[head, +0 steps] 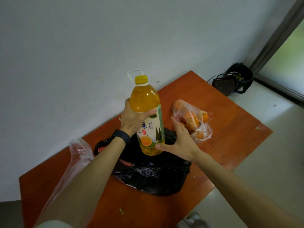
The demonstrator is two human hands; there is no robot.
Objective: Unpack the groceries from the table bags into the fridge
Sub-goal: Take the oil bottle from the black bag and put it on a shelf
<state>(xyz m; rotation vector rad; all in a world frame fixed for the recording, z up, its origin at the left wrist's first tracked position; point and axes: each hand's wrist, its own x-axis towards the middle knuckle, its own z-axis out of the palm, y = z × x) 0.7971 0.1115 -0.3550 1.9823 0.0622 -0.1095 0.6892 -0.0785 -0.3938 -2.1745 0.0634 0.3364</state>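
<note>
The large clear plastic bottle of orange juice (144, 99), yellow-capped and wrapped in a white label, stands upright over the crumpled black plastic bag (153, 178) on the red-orange table (227, 132). I cannot tell whether its base rests in the bag's mouth or hangs just above it. The left hand (132, 120) curls fingers and thumb round the bottle where the shoulder meets the label. The right hand (181, 142) is spread with straight fingers, its thumb touching the bottle near the base. Full to the neck, the bottle is probably heavy and its smooth wall slippery, so a grip round the label band with a palm under the base looks safest. Just beside it on the right lies a thin clear plastic bag of oranges (192, 119), soft and easily bruised. The fridge is not in view.
</note>
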